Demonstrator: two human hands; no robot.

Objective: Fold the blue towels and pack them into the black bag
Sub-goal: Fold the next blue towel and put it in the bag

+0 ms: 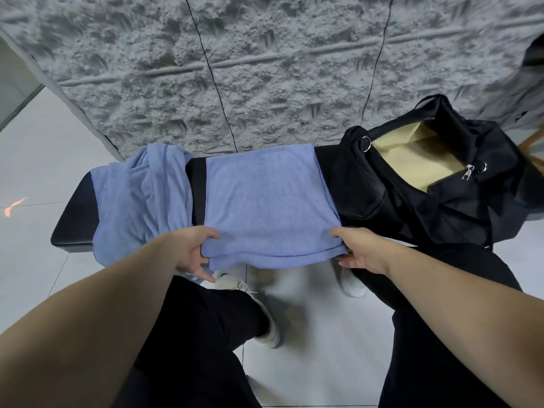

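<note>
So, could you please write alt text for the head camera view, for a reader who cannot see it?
Two bare hands, left hand and right hand, pinch the near corners of a folded blue towel on a black bench. A crumpled blue towel lies left; an open black bag stands right.

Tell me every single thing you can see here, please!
Flat blue towel: 1, blue, spread on the bench middle, near edge overhanging.
Crumpled blue towel: 1, blue, heaped on the bench's left part.
Black bag: 1, black with tan lining, unzipped, right end of the bench.
Bench: 1, black, against the wall.
Wall: 1, grey, rough, behind the bench.
Floor: pale tiles.
Shoes: 2, white, on the floor.
Left hand: pinches the flat towel's near left corner.
Right hand: pinches its near right corner.
</note>
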